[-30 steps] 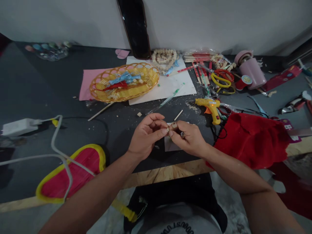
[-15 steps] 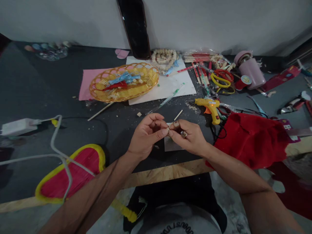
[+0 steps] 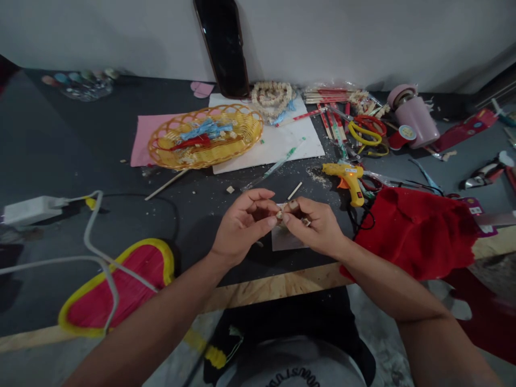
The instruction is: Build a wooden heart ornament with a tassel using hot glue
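Note:
My left hand and my right hand meet at the fingertips over the front of the dark table. Both pinch a small pale piece, perhaps wood; its exact kind is too small to make out. On my right index finger sits a small brownish square, a ring or a block, I cannot tell which. Another small light bit shows by the curled right fingers. Beneath the hands lies a greyish square sheet, partly covered. A short white stick rests just beyond them.
A yellow glue gun lies right of the hands, near red cloth and yellow-handled scissors. Behind stands a wicker basket with blue and red tassels. A phone leans on the wall. White cables cross the left side.
My right thumb and fingers have shifted slightly around the small piece, and the light bit by the right fingers is more covered. Both hands stay in nearly the same place.

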### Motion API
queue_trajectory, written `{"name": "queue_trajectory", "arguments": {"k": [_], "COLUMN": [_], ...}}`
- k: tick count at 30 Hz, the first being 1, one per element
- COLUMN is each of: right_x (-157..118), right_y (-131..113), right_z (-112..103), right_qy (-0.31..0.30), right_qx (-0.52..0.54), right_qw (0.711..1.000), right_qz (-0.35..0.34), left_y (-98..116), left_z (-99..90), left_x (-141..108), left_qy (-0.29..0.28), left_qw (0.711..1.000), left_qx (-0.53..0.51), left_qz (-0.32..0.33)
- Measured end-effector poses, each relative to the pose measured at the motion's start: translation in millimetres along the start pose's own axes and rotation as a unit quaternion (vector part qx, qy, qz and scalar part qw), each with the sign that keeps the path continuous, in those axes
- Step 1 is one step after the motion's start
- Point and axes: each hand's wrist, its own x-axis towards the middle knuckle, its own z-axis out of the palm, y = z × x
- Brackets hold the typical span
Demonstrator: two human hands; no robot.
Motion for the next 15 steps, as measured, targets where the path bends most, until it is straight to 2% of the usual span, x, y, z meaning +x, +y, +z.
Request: {"name": "queue_trajectory", "arguments": {"k": [7,15], "right_x": [-1.0,-1.9], "right_y": [0.7,2.6], "right_z": [0.2,2.9], "right_qy": [-0.004,-0.01], "right_qx": [0.005,-0.009], "right_qw": [1.0,1.0], "right_qz": [-0.004,-0.017], "left_y": [0.6,0.5], "left_z": [-1.4,1.8], "left_x": [-0.2,0.1], "left_qy": [-0.028,0.009], "left_qw": [0.999,0.996], "left_qx": [0.017,0.084], "left_qz": [0.021,0.029]}}
